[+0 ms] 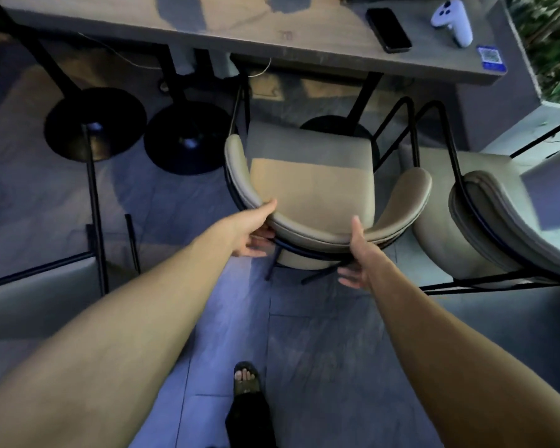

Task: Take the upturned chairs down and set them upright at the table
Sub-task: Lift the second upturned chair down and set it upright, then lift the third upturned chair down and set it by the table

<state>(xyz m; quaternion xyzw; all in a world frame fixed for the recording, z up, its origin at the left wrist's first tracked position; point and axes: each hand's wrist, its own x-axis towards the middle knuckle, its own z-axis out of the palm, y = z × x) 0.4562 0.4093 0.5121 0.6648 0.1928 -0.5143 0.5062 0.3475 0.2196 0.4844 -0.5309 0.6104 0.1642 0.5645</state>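
A beige padded chair (311,185) with a curved backrest and black metal frame stands upright on the floor, its seat partly under the wooden table (240,37). My left hand (254,232) grips the left part of the backrest, thumb on top and fingers underneath. My right hand (358,253) holds the right part of the backrest the same way. A second beige chair (472,221) stands upright just to the right, close beside the first. Part of a third chair (39,292) shows at the lower left.
On the table lie a black phone (388,29), a white controller (453,21) and a blue QR sticker (491,58). Round black table bases (94,122) stand on the tiled floor at left. My sandalled foot (248,383) is behind the chair. Plants (550,43) fill the top right.
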